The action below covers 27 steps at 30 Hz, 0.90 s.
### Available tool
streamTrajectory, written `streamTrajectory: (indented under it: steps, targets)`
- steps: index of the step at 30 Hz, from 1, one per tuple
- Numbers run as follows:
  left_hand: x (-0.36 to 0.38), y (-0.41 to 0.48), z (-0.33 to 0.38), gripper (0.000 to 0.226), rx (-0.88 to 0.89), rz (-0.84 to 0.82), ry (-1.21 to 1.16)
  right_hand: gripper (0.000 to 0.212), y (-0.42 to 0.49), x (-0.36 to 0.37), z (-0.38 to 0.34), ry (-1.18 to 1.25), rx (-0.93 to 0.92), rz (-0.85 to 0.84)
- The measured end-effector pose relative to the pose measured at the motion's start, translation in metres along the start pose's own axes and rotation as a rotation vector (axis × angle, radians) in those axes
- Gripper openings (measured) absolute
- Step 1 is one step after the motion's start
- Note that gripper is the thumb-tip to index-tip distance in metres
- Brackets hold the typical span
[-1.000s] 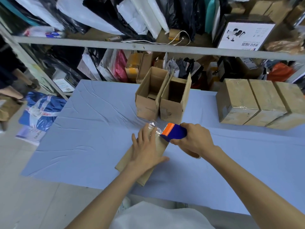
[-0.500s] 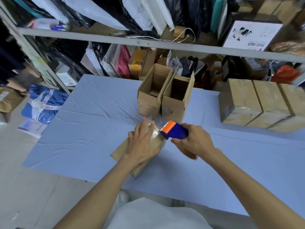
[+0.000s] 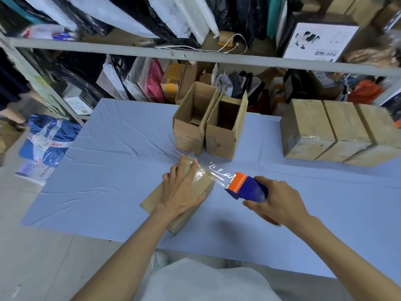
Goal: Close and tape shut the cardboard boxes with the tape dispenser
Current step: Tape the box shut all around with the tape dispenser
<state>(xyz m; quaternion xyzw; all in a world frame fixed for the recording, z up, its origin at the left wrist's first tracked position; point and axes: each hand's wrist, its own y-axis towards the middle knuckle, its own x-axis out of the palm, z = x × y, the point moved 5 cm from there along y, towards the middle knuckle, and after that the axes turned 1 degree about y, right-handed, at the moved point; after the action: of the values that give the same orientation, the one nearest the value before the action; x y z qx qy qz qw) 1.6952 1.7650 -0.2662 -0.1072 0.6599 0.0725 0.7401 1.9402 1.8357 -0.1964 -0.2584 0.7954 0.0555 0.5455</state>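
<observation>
A closed cardboard box (image 3: 152, 197) lies on its side on the blue-covered table (image 3: 108, 170). My left hand (image 3: 184, 190) presses flat on top of it with fingers spread. My right hand (image 3: 275, 205) grips the blue and orange tape dispenser (image 3: 245, 187), held off to the right of the box. A strip of clear tape (image 3: 217, 173) stretches from the box's far end to the dispenser. Two open boxes (image 3: 208, 127) stand upright just behind.
Three taped boxes (image 3: 338, 131) sit in a row at the right of the table. A metal shelf (image 3: 195, 57) full of bags and parcels runs behind. A blue bag (image 3: 47, 140) lies on the floor at the left.
My right hand has pulled the dispenser away to the right, drawing out a strip of tape from the box. My left hand stays pressed on the box.
</observation>
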Motion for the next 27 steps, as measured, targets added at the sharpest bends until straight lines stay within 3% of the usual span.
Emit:
streamTrajectory:
  steps: [6,11,27]
  targets:
    - [0.001,0.001,0.0,0.104,-0.02,-0.003,-0.016,0.052,0.015,0.019,-0.01,-0.086,0.052,-0.038]
    - [-0.002,-0.003,0.002,0.103,-0.009,0.038,-0.025,0.059,0.028,0.032,-0.019,-0.131,0.087,-0.091]
    - [-0.008,-0.004,0.001,0.101,-0.105,0.063,-0.143,0.058,0.062,0.033,-0.057,-0.238,0.101,-0.042]
